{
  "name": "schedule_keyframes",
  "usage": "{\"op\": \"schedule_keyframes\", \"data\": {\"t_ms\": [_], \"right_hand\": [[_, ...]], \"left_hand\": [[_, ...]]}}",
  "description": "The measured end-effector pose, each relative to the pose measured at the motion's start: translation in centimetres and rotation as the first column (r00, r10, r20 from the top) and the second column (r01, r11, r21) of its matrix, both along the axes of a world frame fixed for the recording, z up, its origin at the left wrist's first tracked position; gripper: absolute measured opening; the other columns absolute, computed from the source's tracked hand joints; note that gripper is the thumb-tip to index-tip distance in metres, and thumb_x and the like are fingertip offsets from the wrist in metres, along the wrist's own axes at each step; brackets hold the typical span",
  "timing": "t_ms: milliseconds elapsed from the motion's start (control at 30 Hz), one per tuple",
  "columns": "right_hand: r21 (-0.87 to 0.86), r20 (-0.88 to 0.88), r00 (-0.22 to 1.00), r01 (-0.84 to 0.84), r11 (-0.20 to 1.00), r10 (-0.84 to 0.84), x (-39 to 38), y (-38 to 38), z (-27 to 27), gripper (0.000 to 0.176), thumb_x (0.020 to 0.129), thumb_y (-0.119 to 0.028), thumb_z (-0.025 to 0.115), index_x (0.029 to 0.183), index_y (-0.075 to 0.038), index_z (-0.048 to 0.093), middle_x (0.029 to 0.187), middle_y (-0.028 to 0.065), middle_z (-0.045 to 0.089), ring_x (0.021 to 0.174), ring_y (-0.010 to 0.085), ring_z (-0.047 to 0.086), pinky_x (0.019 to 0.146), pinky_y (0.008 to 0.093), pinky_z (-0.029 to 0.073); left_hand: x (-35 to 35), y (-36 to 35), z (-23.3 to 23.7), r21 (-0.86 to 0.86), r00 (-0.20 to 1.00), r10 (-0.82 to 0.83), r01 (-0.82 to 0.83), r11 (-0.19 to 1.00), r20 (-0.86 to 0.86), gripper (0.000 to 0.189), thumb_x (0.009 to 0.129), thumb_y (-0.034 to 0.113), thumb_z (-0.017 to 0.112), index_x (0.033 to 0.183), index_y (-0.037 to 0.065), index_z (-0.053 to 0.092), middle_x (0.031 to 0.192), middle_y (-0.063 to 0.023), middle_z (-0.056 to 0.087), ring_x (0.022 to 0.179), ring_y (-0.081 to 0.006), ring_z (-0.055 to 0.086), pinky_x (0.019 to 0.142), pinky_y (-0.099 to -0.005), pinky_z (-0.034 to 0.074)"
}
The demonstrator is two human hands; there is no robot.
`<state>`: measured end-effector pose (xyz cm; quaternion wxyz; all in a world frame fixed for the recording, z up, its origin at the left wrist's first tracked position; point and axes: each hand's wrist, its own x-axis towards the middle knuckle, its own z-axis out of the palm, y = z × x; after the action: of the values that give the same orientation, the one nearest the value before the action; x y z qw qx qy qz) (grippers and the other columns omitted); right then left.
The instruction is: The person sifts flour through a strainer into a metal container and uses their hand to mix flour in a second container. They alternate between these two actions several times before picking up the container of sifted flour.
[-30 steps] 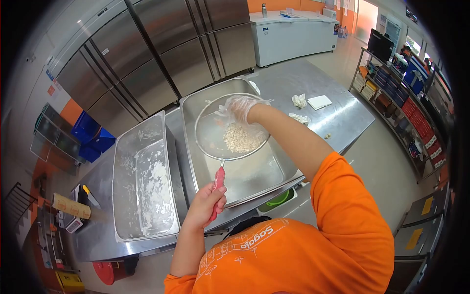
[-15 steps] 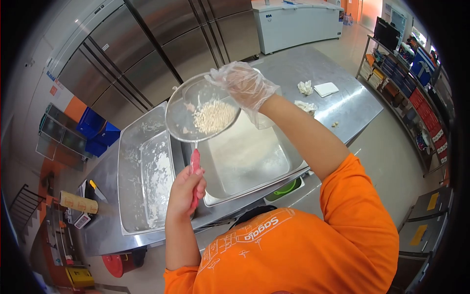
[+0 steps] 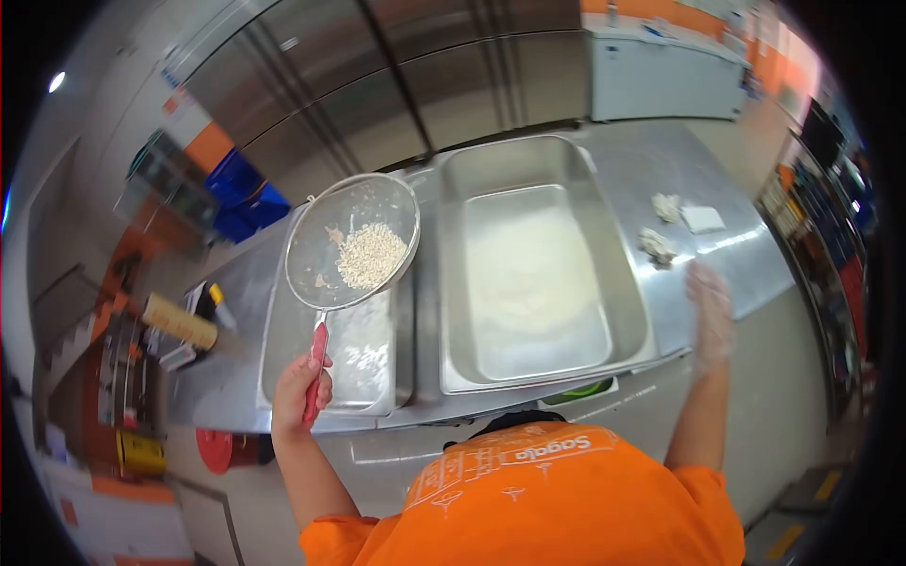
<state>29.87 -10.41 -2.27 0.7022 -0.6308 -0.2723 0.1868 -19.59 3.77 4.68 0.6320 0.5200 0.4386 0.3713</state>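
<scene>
My bare left hand is closed around the red handle of a round mesh strainer. A heap of pale, coarse grains lies in its mesh, with a few pinkish scraps. The strainer hangs over the left metal tray, which has white powder residue inside. To its right, a deep metal tray holds a layer of fine off-white powder. My right hand, in a clear plastic glove, is at the table's right front edge, near crumpled tissue. Motion blurs its fingers.
Two crumpled tissues and a folded white napkin lie on the steel table. A roll of wrap and a yellow-handled tool are at the left end. Steel fridges stand behind, a shelf rack on the right.
The strainer has moved left from between the trays to over the left tray. My right hand has left the strainer's rim and moved right and down to the table edge. The view has shifted.
</scene>
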Motion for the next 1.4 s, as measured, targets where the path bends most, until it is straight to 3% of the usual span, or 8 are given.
{"op": "schedule_keyframes", "data": {"t_ms": [200,700,767,967,1067,1300,1367,1400], "right_hand": [[-0.078,-0.089,0.990,0.105,0.991,-0.112,2.6,-5.9,-5.5,0.034,0.082,-0.024,0.054,0.106,0.000,0.051,0.089,0.0035,0.052,0.077,0.0086,0.046,0.072,0.0225,0.039],[-0.150,0.042,0.997,0.070,0.986,-0.064,-8.7,-5.9,-4.2,0.032,0.085,-0.023,0.049,0.107,-0.001,0.050,0.101,0.0088,0.053,0.093,0.0154,0.050,0.083,0.0261,0.038],[-0.498,0.558,0.829,0.320,0.806,0.015,-10.0,-5.2,-0.9,0.039,0.085,-0.030,0.046,0.111,-0.002,0.048,0.110,0.0133,0.050,0.106,0.0232,0.045,0.090,0.0319,0.034],[-0.560,0.818,0.497,0.575,0.596,0.288,-8.0,2.6,-1.0,0.046,0.080,-0.041,0.047,0.099,-0.001,0.056,0.107,0.0164,0.052,0.102,0.0283,0.047,0.089,0.0342,0.036],[-0.862,0.506,0.720,0.398,0.314,0.475,-5.1,5.6,-3.5,0.040,0.079,-0.037,0.048,0.095,-0.001,0.059,0.097,0.0180,0.057,0.095,0.0312,0.053,0.083,0.0364,0.041],[-0.797,0.540,0.840,0.493,0.349,0.046,-8.0,4.3,-2.9,0.025,0.075,-0.017,0.049,0.090,-0.001,0.060,0.097,0.0216,0.057,0.093,0.0329,0.055,0.077,0.0357,0.045],[-0.829,0.545,0.573,0.478,0.291,0.612,-6.7,3.4,-4.5,0.026,0.073,-0.017,0.050,0.090,0.000,0.060,0.098,0.0232,0.055,0.092,0.0345,0.054,0.078,0.0351,0.045],[-0.832,0.540,0.572,0.473,0.289,0.618,-7.1,2.9,-4.2,0.026,0.073,-0.017,0.050,0.090,0.000,0.060,0.098,0.0232,0.055,0.092,0.0345,0.054,0.078,0.0351,0.045]], "left_hand": [[-7.6,0.3,-2.7,-0.132,0.969,0.140,-0.168,0.977,-0.202,0.023,0.084,0.026,0.049,0.084,0.004,0.050,0.052,0.0000,0.044,0.041,-0.0053,0.039,0.039,-0.0159,0.030],[-17.3,-0.1,-5.0,-0.277,0.896,-0.069,-0.061,0.959,-0.439,0.048,0.087,0.043,0.035,0.088,-0.001,0.055,0.062,-0.0083,0.057,0.049,-0.0132,0.051,0.050,-0.0228,0.042],[-19.7,-1.0,-5.6,-0.235,0.882,0.066,-0.196,0.952,-0.467,0.053,0.087,0.046,0.032,0.091,-0.001,0.055,0.066,-0.0091,0.059,0.051,-0.0132,0.052,0.051,-0.0221,0.041],[-28.3,-5.7,-9.3,0.068,0.740,0.269,-0.290,0.955,-0.616,0.040,0.086,0.042,0.040,0.089,0.006,0.055,0.066,-0.0035,0.058,0.052,-0.0090,0.052,0.045,-0.0209,0.036],[-30.2,-8.5,-12.9,-0.089,0.738,0.176,-0.305,0.948,-0.652,0.037,0.084,0.041,0.044,0.088,0.006,0.055,0.070,-0.0043,0.060,0.057,-0.0099,0.055,0.047,-0.0215,0.037],[-26.2,-12.9,-18.2,-0.398,0.765,-0.278,0.032,0.917,-0.580,0.033,0.083,0.033,0.049,0.093,0.001,0.052,0.079,-0.0083,0.061,0.070,-0.0158,0.058,0.060,-0.0265,0.044],[-23.3,-13.5,-18.5,-0.361,0.780,-0.339,0.156,0.919,-0.526,0.031,0.084,0.029,0.048,0.093,0.000,0.052,0.079,-0.0086,0.061,0.071,-0.0159,0.058,0.064,-0.0279,0.045],[-21.8,-13.8,-18.7,-0.342,0.777,-0.374,0.217,0.914,-0.507,0.030,0.085,0.028,0.048,0.093,0.000,0.052,0.079,-0.0085,0.061,0.071,-0.0156,0.058,0.065,-0.0282,0.045]]}}
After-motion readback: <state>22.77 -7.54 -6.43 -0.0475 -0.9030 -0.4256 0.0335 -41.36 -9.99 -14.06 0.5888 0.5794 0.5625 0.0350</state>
